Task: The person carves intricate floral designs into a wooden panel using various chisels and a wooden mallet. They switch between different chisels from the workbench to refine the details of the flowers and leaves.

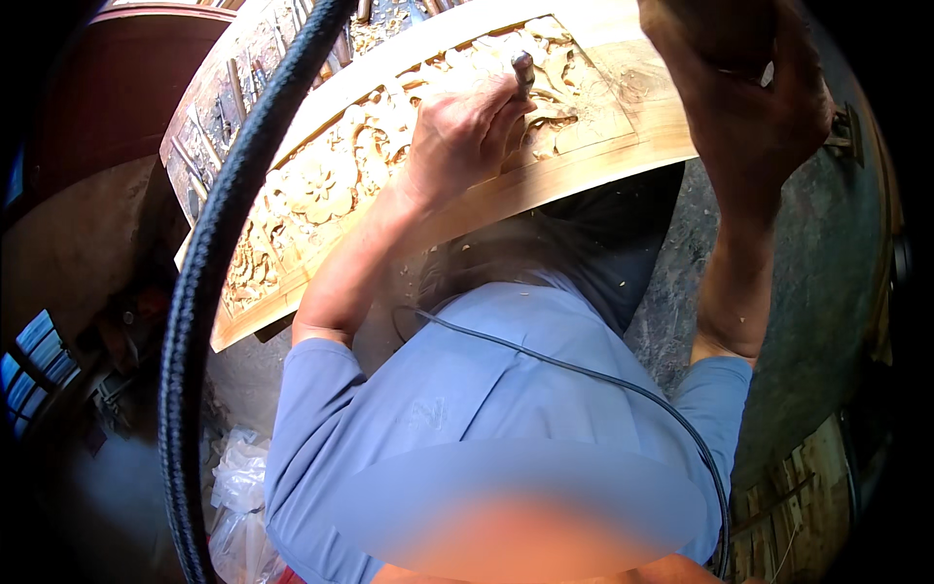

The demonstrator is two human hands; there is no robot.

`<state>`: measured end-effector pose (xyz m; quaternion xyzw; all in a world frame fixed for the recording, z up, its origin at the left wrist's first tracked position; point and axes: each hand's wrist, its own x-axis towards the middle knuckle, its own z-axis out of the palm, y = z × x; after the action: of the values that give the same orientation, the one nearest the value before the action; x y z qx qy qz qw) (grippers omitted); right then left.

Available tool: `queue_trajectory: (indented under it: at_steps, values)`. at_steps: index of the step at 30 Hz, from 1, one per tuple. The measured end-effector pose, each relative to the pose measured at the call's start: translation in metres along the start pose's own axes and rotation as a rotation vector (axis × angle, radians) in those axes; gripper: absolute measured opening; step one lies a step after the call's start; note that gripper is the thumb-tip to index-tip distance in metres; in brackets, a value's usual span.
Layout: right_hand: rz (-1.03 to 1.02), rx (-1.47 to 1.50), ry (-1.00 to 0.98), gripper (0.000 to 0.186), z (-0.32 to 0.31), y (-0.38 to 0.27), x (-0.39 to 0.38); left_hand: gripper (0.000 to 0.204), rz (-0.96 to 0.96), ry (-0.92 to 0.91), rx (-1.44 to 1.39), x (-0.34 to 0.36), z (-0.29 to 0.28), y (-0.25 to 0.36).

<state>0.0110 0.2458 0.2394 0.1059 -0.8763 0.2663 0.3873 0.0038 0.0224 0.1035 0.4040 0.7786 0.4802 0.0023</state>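
A carved wooden panel [321, 185] with raised flowers and scrolling leaves slants across the upper middle. My left hand [457, 136] rests over its carved area, fingers wrapped round a carving chisel [523, 70]. The chisel's butt end sticks up above the fist; its cutting tip is hidden behind the hand. Raised high at the upper right, my right hand [778, 122] is closed, apart from the panel and the chisel. It is in shadow and partly cut off by the frame's edge, so what it grips cannot be made out.
Several carving tools [236, 90] lie among wood shavings on the worktop beyond the panel. A thick braided black cable [185, 341] runs down the left side. A thin cord [584, 367] crosses my shirt. Plastic bags [241, 487] lie at the lower left, wooden boards [803, 496] at the lower right.
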Motion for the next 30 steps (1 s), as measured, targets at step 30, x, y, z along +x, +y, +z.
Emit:
queue_trajectory:
  at_steps: [30]
  values:
    - [-0.088,-0.243,-0.267,0.062,-0.025,0.002,-0.056,0.015,-0.066,0.085,0.123,-0.023,0.000,0.002]
